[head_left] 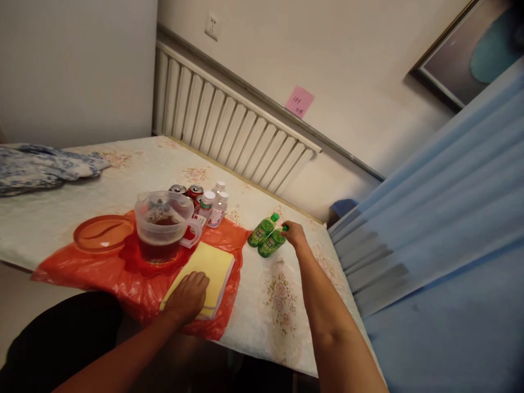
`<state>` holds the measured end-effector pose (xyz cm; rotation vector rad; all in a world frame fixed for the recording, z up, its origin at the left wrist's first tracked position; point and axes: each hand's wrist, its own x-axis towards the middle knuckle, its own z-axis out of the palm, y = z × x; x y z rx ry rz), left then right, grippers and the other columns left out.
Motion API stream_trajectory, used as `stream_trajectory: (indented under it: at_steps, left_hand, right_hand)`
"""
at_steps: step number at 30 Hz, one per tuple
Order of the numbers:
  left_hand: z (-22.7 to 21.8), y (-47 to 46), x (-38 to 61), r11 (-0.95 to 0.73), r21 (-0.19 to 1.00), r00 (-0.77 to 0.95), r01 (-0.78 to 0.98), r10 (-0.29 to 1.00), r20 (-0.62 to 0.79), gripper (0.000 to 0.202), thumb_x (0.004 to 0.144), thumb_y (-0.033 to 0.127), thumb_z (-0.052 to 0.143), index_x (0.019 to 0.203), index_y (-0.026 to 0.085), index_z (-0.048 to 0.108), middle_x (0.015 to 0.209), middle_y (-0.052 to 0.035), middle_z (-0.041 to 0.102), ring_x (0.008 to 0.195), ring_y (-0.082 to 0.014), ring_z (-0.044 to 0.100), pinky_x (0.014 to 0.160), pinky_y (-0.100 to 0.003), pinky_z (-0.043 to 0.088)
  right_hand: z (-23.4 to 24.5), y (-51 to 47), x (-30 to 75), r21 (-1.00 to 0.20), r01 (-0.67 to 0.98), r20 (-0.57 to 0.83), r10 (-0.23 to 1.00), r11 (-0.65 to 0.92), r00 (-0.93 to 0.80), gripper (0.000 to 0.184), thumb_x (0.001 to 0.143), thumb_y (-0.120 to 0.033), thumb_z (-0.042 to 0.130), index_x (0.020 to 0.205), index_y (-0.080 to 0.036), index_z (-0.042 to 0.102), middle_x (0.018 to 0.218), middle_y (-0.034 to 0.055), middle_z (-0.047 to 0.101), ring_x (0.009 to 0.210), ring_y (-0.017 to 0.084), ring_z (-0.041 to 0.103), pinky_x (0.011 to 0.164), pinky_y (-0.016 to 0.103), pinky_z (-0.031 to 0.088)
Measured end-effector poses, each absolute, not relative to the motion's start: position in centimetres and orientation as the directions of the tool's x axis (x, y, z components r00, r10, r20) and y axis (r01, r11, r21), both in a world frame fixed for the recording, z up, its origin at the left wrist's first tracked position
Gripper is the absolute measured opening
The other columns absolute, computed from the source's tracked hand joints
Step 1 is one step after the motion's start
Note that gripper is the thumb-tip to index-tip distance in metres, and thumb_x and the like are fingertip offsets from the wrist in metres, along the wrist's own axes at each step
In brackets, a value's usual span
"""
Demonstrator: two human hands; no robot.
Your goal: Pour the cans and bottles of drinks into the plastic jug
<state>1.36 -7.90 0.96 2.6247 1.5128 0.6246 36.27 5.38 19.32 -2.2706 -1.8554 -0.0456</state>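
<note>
Two green bottles (260, 233) side by side on the flowery table (252, 314), upright, just beside a red plastic bag (88, 281). Pinching the cap (285, 228) of the right one with the right hand (293, 233). Got the left hand (188, 296) laid flat on a yellow notebook (213, 262), fingers close together. Also on the bag: big clear pitcher (161, 233) with dark drink (159, 252) in it, orange lid (96, 234) just beside. Behind that, three white-capped bottles (218, 212) plus a couple of cans (195, 192). Farther out, radiator (208, 114) along the wall (254, 54), blue curtain (393, 234) off right.
</note>
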Motion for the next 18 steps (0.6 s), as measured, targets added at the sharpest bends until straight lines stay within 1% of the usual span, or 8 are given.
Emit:
stream_trajectory:
  at_steps: [5,8,14,18]
  left_hand:
    - [1.22,-7.9,1.32,-0.517,0.244,0.448,0.82,0.846,0.289,0.024,0.084,0.007,0.047,0.098,0.015,0.065,0.102,-0.0121,0.063,0.099,-0.0291,0.054,0.091,-0.043,0.042]
    - [1.33,-7.97,1.32,-0.513,0.237,0.443,0.825,0.848,0.292,0.024,0.085,0.007,0.046,0.097,0.015,0.065,0.102,-0.0124,0.063,0.099,-0.0293,0.054,0.091,-0.043,0.042]
    - [1.17,-8.03,1.41,-0.512,0.215,0.443,0.832,0.845,0.3,0.024,0.086,0.007,0.045,0.097,0.015,0.065,0.1,-0.0119,0.063,0.099,-0.0288,0.053,0.09,-0.042,0.041]
    - [1.01,-7.98,1.37,-0.508,0.215,0.439,0.834,0.847,0.301,0.022,0.085,0.007,0.047,0.096,0.016,0.064,0.098,-0.0112,0.063,0.099,-0.0279,0.054,0.091,-0.041,0.041]
  right_hand:
    - [19.44,5.42,36.06,-0.162,0.975,0.173,0.968,-0.155,0.183,0.036,0.068,-0.013,0.074,0.103,-0.023,0.076,0.097,0.0025,0.076,0.088,0.018,0.068,0.079,0.023,0.048]
    - [19.47,5.4,36.01,-0.175,0.974,0.176,0.968,-0.147,0.178,0.037,0.067,-0.011,0.073,0.102,-0.024,0.076,0.096,0.0014,0.077,0.087,0.018,0.069,0.079,0.023,0.049]
    - [19.38,5.39,36.11,-0.207,0.969,0.191,0.966,-0.134,0.174,0.035,0.064,-0.01,0.075,0.097,-0.022,0.077,0.092,0.0026,0.077,0.087,0.019,0.069,0.079,0.023,0.049]
    - [19.05,5.42,36.19,-0.251,0.961,0.218,0.96,-0.119,0.176,0.037,0.063,-0.008,0.074,0.097,-0.023,0.076,0.088,0.0008,0.076,0.084,0.018,0.069,0.079,0.025,0.05]
